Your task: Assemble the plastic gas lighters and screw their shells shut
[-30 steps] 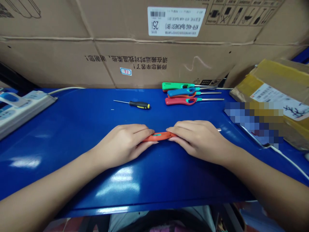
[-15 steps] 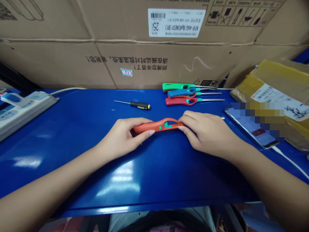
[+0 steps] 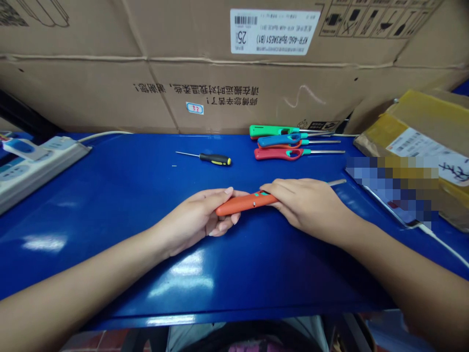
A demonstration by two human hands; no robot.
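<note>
**Q:** Item one: what's held?

**A:** One orange lighter (image 3: pixel 245 204), lying across between my hands, over the blue bench (image 3: pixel 110 244).

**Q:** Grip state?

**A:** Left hand (image 3: pixel 194 217): palm up, half open, cradling the lighter's thick end. Right hand (image 3: pixel 306 205): closed over the narrow end, with the steel nozzle (image 3: pixel 335 184) poking out past it.

**Q:** Risks?

**A:** My left hold is loose, so if those fingers (image 3: pixel 223 227) relax, the body could drop to the bench. If I swing the nozzle, it could catch the blurred slab (image 3: pixel 388 190). A slip upward could reach the screwdriver (image 3: pixel 215 159) or the three lighters (image 3: pixel 280 142).
</note>
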